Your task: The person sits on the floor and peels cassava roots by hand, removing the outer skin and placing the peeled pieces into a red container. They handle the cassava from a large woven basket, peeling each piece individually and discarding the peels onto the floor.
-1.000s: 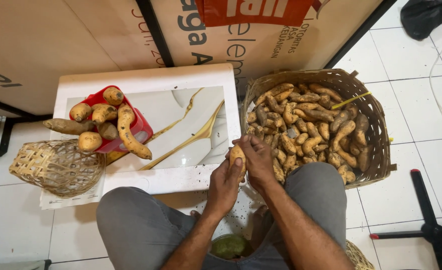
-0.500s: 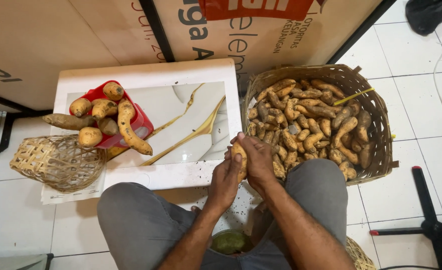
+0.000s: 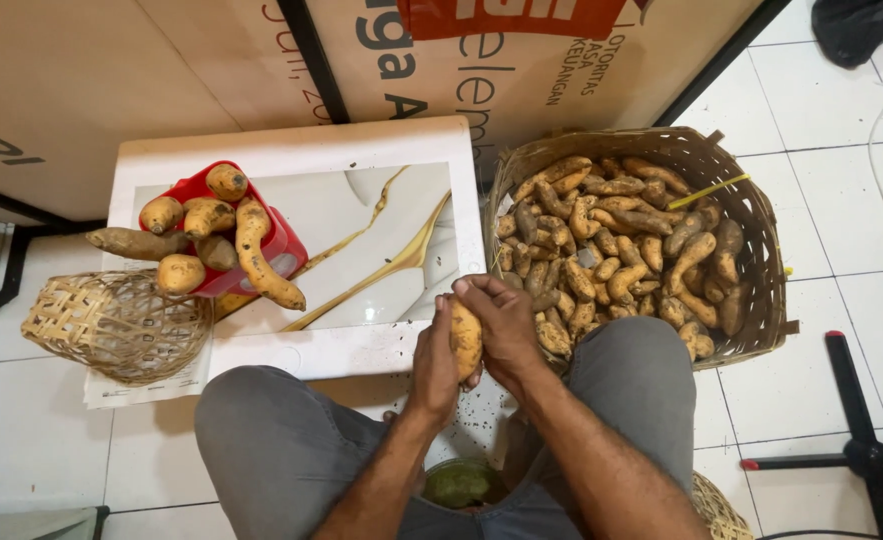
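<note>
One sweet potato (image 3: pixel 464 338) is gripped between both my hands above my knees. My left hand (image 3: pixel 434 362) wraps its left side and my right hand (image 3: pixel 506 325) covers its right side and top. To the right a large woven basket (image 3: pixel 756 225) is full of several sweet potatoes (image 3: pixel 616 255). On the white board to the left a red tray (image 3: pixel 283 240) carries several cleaner sweet potatoes (image 3: pixel 251 250).
A white marble-patterned board (image 3: pixel 361 230) lies on the tiled floor. An overturned small wicker basket (image 3: pixel 116 325) sits at its left corner. A green bowl (image 3: pixel 458 485) shows between my legs. A black stand foot (image 3: pixel 851 450) is at right, and cardboard panels (image 3: pixel 111 80) stand behind.
My hands and the sweet potato stay in nearly the same place; the potato has turned slightly in my grip. The view has shifted a little.
</note>
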